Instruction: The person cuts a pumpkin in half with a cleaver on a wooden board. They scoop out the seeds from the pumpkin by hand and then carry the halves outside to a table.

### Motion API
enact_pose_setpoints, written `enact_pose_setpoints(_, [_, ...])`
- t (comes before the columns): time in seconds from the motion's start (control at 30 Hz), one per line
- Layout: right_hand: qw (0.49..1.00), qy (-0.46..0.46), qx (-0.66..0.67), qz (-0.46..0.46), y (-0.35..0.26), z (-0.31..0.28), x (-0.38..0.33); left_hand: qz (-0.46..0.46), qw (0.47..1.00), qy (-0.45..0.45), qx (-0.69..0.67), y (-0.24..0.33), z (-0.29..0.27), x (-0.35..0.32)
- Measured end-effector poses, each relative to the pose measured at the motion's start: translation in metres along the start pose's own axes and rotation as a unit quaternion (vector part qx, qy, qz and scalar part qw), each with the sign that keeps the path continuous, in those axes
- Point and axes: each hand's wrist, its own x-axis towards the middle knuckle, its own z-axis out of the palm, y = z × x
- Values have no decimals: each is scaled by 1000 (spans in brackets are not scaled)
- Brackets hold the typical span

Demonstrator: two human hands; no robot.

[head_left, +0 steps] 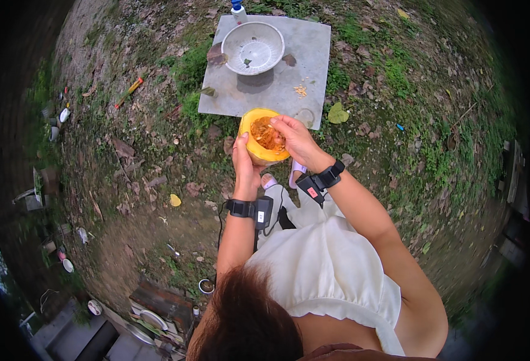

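Both hands' grip [245, 165] [295, 139] on one halved pumpkin [262, 144] (one bowl [253, 47] beyond).

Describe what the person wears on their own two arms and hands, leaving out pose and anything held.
Both forearms are bare, with no sleeves or gloves. The left hand has a black wristband carrying a small black box-shaped device with a pale sticker, and a thin black cable hangs from it. The right hand has a matching black strap and black device with a red mark.
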Motion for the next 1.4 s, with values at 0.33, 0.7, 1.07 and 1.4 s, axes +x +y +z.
enact_pose_setpoints(0.33, [916,-68,355,172,-29,-89,76,-6,996,-10,-86,-5,30,32])
enact_pose_setpoints(0.7, [974,190,-56,108,16,-232,239,17,991,88,-103,-26,-6,36])
enact_pose_setpoints(1.07, [829,217,-514,-27,85,-335,326,13,983,122,-140,-49,-8,33])
enact_pose_setpoints(1.4, [740,171,-646,-73,55,-263,293,27,975,158,-155,-54,-29,21])
